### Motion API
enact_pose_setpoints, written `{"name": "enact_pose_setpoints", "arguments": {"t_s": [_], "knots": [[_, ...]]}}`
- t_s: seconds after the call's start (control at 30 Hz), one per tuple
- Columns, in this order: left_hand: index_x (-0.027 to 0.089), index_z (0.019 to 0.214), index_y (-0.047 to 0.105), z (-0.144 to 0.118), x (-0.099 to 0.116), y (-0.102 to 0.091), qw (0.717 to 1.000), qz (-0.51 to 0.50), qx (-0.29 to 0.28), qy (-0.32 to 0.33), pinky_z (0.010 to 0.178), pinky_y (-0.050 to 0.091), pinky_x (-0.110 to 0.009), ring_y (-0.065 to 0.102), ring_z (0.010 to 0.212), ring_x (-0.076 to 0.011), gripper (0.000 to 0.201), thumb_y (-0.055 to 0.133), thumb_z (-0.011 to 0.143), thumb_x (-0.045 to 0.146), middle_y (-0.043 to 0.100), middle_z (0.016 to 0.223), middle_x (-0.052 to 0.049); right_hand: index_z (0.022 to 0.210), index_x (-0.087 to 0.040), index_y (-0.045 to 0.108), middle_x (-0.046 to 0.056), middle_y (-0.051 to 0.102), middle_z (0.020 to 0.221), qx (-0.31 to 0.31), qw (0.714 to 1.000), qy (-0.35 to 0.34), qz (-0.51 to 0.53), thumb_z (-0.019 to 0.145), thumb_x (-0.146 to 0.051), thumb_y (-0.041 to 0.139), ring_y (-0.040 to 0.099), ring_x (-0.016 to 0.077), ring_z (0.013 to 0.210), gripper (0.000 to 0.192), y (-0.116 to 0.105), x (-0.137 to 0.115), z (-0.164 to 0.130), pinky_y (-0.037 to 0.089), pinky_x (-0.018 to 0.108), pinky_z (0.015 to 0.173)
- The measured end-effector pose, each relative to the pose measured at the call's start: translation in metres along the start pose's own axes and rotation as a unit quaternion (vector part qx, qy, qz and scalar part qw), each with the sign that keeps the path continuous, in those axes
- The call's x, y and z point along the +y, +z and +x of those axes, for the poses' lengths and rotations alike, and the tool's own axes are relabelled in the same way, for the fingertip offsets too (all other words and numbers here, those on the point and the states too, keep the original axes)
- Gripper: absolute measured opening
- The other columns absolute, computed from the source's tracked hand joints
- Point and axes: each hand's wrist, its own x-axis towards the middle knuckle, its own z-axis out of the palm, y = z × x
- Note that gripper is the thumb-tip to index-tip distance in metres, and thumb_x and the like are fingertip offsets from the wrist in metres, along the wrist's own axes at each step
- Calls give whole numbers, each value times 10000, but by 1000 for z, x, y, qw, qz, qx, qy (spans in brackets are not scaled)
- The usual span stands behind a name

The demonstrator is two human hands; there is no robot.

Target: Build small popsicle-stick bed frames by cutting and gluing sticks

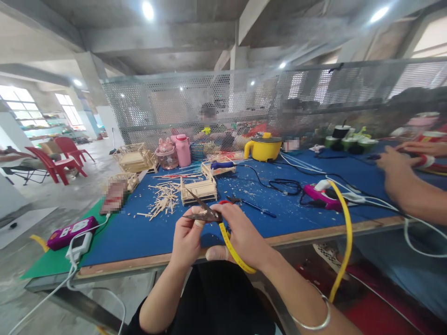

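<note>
My right hand is closed around the yellow-wrapped handle of a pair of scissors. Their dark blades point left and are spread apart. Close by the lower blade, my left hand has its thumb and fingers pinched together; what they hold, if anything, I cannot make out. Just beyond the blades stands a small wooden stick frame, shaped like a little bed. A loose heap of short wooden sticks lies to its left. Behind it, a blue-handled tool with a black cord rests on another stick piece.
A blue pen lies right of the scissors. Farther back are a yellow electric pot, a pink flask and more stick frames. Purple power strips trail cords. At right, a co-worker's hands work at the table.
</note>
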Motion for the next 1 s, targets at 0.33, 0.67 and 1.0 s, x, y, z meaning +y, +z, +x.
{"name": "enact_pose_setpoints", "arguments": {"t_s": [0.33, 0.67, 1.0], "knots": [[154, 866, 672, -3, -2, -1, 1000, 21, 14, -2, 815, 502, -281, 628, 823, -160, 221, 649, 810, 367, 676, 855, -44, 1176, -193, 513, 97, 570, 1086, -4, 998, -6, 63, 556, -677, 729, 533, 257, 1002, 815, 2, 3, -3, 433, 403, 910], [165, 830, 683, -7, 15, 3, 990, 133, 16, 45, 788, 479, -249, 613, 810, -154, 207, 584, 859, 344, 680, 837, -38, 1156, -186, 531, 100, 592, 1025, 22, 999, 1, 40, 603, -664, 707, 553, 260, 960, 751, 5, -1, -3, 454, 398, 877], [161, 849, 659, -9, 19, 11, 990, 139, 30, 20, 743, 476, -233, 605, 768, -149, 249, 562, 865, 390, 675, 792, -28, 1065, -189, 559, 76, 606, 927, 51, 999, 12, 6, 696, -620, 665, 576, 229, 840, 578, 12, 6, -8, 468, 337, 774]]}}
